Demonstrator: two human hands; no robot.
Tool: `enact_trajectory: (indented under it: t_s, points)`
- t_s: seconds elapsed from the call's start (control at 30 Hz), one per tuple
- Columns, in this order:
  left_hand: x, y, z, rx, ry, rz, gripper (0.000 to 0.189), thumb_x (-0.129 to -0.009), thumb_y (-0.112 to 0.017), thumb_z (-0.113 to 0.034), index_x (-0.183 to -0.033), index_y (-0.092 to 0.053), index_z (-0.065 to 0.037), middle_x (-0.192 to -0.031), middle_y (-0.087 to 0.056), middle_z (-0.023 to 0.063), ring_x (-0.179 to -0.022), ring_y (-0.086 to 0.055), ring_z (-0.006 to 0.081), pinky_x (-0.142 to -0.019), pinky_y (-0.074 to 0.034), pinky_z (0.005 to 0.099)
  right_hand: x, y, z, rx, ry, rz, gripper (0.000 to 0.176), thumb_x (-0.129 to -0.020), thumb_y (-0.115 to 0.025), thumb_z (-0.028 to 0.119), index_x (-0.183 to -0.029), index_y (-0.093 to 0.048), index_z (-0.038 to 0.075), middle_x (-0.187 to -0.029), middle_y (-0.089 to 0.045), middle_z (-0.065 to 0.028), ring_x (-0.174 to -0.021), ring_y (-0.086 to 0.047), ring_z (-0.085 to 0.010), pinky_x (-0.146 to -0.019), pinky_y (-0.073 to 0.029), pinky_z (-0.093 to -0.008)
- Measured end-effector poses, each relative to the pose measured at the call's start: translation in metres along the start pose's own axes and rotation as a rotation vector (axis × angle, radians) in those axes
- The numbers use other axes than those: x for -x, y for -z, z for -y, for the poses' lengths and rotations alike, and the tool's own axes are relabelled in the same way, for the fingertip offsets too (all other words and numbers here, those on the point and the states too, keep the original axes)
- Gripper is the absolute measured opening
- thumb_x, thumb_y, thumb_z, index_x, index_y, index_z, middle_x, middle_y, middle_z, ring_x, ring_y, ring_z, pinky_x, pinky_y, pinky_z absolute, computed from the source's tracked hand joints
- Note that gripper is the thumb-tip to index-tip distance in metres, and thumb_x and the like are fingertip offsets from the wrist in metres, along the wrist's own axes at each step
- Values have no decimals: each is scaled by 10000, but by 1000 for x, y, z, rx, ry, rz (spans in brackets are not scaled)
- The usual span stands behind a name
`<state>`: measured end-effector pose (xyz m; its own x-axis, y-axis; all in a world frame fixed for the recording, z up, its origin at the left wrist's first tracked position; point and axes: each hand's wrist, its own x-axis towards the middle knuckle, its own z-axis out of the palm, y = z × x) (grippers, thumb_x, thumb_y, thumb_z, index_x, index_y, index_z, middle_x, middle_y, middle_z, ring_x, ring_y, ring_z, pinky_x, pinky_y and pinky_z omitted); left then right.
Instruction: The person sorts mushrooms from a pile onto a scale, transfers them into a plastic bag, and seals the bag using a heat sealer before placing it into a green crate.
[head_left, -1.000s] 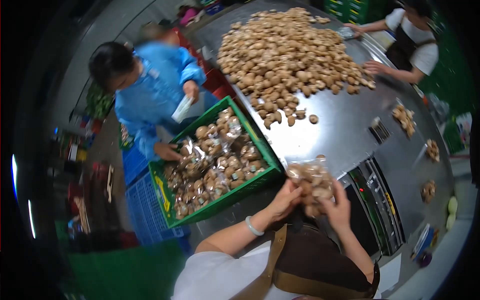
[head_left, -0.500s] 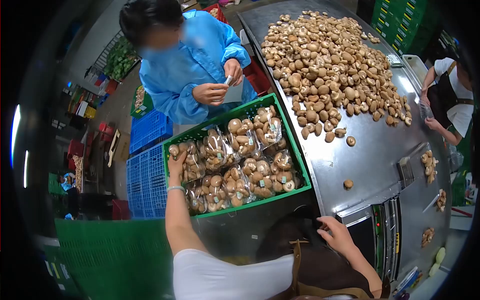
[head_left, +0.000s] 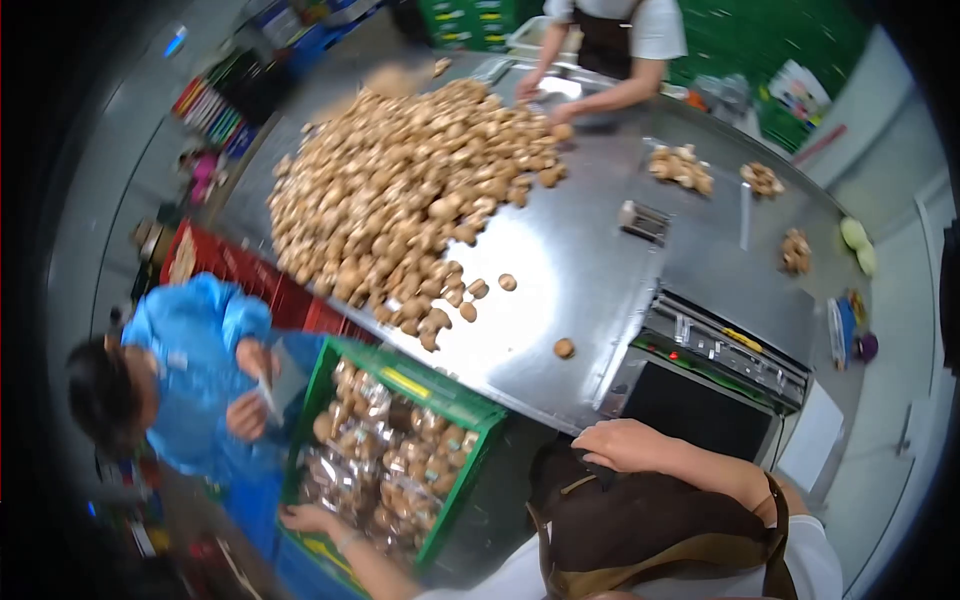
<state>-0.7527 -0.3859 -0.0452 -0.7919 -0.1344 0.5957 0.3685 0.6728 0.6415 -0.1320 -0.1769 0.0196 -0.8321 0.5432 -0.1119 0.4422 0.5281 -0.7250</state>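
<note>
My left hand (head_left: 310, 518) is at the corner of a green crate (head_left: 480, 450), its slightly blurred fingers curled at the rim. Inside the crate lie several clear bags of brown mushrooms (head_left: 405, 505). At the table's front edge, beside the black plate of a wrapping machine (head_left: 690, 405), rests my right hand (head_left: 622, 445). Its fingers point left above my dark apron (head_left: 620, 520), and nothing shows in them.
Loose mushrooms (head_left: 400, 190) form a big heap on the steel table (head_left: 590, 260). A person in a blue gown (head_left: 195, 340) stands left of the crate, handling something pale. Another person's arms (head_left: 610, 100) are across the table. Small mushroom groups (head_left: 682, 170) lie at the right.
My view has swung to the right, so crate and heap appear further left. My left hand has shifted from a mushroom bag to the crate's corner. The right hand has come over the table edge.
</note>
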Motion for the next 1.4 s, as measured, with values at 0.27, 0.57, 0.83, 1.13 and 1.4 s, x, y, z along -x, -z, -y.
enact_trajectory:
  t_s: [0.27,0.57,0.83,1.13,1.4]
  points:
    - [276,-58,-417,972,-205,1369,296,-960,-535,-73,-1243,-563,8,-1035,-596,91,-832,-572,171,-760,-488,323,68,83,-61,-14,-245,-285,289,-934,-610,261,-1172,-630,98,-1063,-659,-107,-1008,-632,-302,-860,-521,-413]
    - [591,-183,-678,802,-556,2134,811,-887,-742,-297,-1512,-293,-40,-1395,-489,193,-1132,-582,234,-943,-486,368,130,222,-268,-517,-633,-1060,573,-877,-691,155,-1389,-466,26,-1283,-599,-136,-995,-628,-184,-865,-513,-327]
    - [711,-272,-739,596,-1009,2232,1054,-636,-920,-322,-1463,-355,6,-1329,-496,275,-1237,-524,358,-1000,-479,400,50,300,-451,-712,-701,-1078,923,-755,-824,262,-1499,-325,42,-1460,-437,-227,-1060,-597,-260,-845,-534,-360]
    - [667,-165,-724,744,-1064,1960,1024,-609,-937,-234,-1451,-373,-85,-1372,-369,224,-1201,-526,361,-981,-513,387,68,299,-400,-423,-643,-1066,888,-726,-821,221,-1485,-377,93,-1438,-439,-166,-1065,-560,-228,-857,-519,-330]
    - [633,16,-618,700,-1117,2023,988,-665,-904,-247,-1456,-350,-40,-1365,-355,258,-1172,-554,410,-965,-528,429,198,194,-268,-596,-713,-1067,812,-748,-804,117,-1458,-411,100,-1397,-448,-116,-1039,-527,-199,-790,-512,-277]
